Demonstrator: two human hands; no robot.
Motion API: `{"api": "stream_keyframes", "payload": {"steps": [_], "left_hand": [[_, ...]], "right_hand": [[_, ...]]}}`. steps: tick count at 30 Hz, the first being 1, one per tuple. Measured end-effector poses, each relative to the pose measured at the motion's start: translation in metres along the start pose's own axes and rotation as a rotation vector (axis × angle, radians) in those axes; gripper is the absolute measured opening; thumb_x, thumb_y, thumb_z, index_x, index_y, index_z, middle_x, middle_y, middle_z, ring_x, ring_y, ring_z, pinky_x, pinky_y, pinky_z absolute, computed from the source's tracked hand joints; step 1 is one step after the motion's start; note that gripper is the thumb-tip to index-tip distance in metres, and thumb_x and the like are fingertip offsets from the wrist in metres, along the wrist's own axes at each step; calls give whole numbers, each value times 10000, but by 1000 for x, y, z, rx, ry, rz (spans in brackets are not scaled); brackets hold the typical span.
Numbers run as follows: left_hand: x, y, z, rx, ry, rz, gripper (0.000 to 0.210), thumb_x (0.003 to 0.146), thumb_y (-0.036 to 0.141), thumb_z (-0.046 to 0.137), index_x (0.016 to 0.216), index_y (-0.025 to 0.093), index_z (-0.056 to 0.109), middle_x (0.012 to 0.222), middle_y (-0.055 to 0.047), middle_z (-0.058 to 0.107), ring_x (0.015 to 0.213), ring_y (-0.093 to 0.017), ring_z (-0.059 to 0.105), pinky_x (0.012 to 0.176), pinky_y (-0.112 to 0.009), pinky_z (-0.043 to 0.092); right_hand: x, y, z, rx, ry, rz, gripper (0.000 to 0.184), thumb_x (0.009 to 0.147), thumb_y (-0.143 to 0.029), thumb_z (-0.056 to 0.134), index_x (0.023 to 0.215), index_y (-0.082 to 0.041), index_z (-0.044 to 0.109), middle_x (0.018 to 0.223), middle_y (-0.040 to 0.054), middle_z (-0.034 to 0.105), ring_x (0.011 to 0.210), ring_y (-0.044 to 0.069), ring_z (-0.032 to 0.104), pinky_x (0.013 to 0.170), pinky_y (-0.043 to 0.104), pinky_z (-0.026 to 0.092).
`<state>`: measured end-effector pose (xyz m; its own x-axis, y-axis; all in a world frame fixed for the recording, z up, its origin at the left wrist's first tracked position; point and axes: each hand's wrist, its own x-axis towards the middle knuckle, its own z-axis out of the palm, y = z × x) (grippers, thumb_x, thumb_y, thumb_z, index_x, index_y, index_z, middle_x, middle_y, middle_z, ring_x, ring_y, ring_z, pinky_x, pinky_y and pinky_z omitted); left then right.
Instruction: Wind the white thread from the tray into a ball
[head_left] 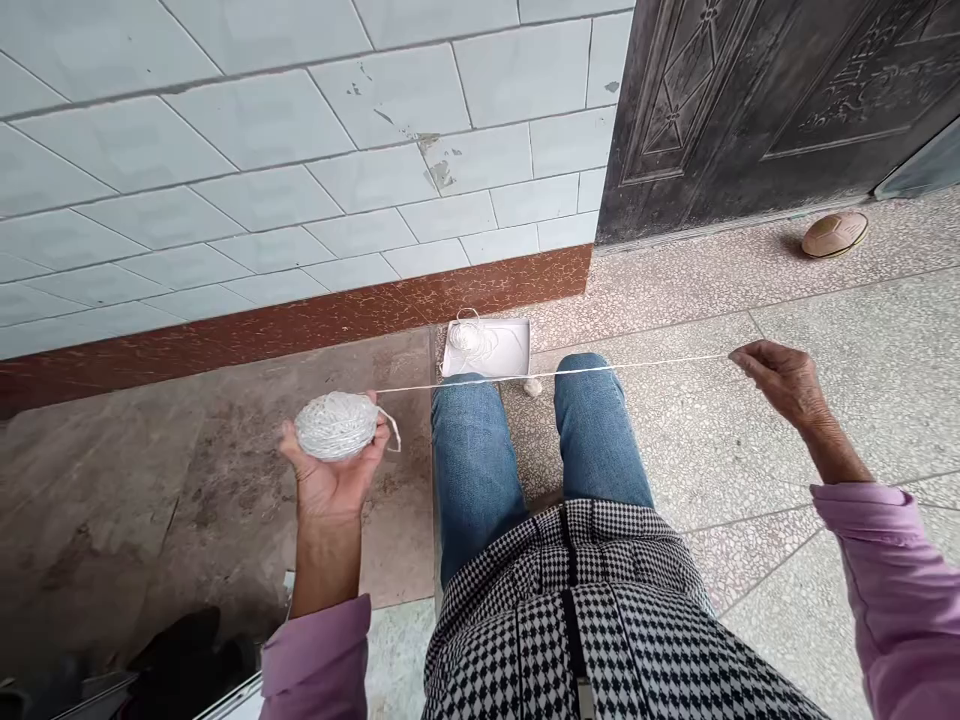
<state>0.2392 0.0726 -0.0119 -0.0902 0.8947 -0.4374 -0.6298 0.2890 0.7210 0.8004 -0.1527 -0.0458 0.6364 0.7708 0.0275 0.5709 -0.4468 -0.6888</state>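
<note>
My left hand (337, 485) is wrapped round a ball of white yarn (336, 426), with its palm under the ball. A short loose loop of yarn hangs by the fingertips. From the ball a white strand (645, 364) runs taut across above my knees to the right. Far out to the right, my right hand (780, 378) pinches the end of that strand between thumb and fingers. Beyond my knees, a shallow white tray (510, 348) on the floor holds a loose heap of white yarn (471, 338).
A tiled wall (300, 170) with a brown base strip rises in front. A dark carved door (720, 100) stands at the upper right, with a brown ball-like object (835, 235) before it. A small pale lump (532, 387) lies near my knees. Dark items (187, 650) are at the lower left.
</note>
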Motion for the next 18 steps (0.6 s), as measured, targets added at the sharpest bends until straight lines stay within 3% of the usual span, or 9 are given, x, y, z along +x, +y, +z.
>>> {"api": "stream_keyframes", "payload": {"steps": [4, 9, 12, 18], "left_hand": [[2, 8, -18, -51, 145, -50, 572, 851, 687, 738, 1198, 236, 674, 1148, -134, 719, 825, -210, 653, 561, -260, 587], [11, 10, -37, -8, 217, -96, 571, 886, 629, 647, 1256, 193, 651, 1110, -123, 687, 804, -192, 634, 567, -248, 577], [18, 7, -40, 52, 230, -121, 572, 864, 638, 654, 1233, 201, 652, 1074, -124, 682, 799, -204, 622, 549, -252, 566], [22, 2, -38, 100, 299, -163, 526, 932, 665, 553, 1193, 217, 643, 1084, -113, 663, 795, -195, 613, 541, -242, 549]], "right_hand": [[3, 10, -24, -96, 26, 11, 558, 870, -727, 686, 877, -172, 747, 668, 78, 645, 592, 180, 515, 621, 351, 419], [-1, 42, -36, -130, 70, 146, 470, 864, -658, 698, 853, -191, 742, 634, 72, 643, 573, 203, 523, 620, 368, 410], [-2, 63, -28, -147, 15, 195, 351, 880, -533, 703, 871, -184, 740, 664, 76, 673, 581, 202, 553, 649, 370, 433], [-4, 104, 14, -171, -166, 253, 131, 880, -316, 708, 840, -192, 728, 729, 119, 756, 623, 223, 649, 683, 359, 471]]}}
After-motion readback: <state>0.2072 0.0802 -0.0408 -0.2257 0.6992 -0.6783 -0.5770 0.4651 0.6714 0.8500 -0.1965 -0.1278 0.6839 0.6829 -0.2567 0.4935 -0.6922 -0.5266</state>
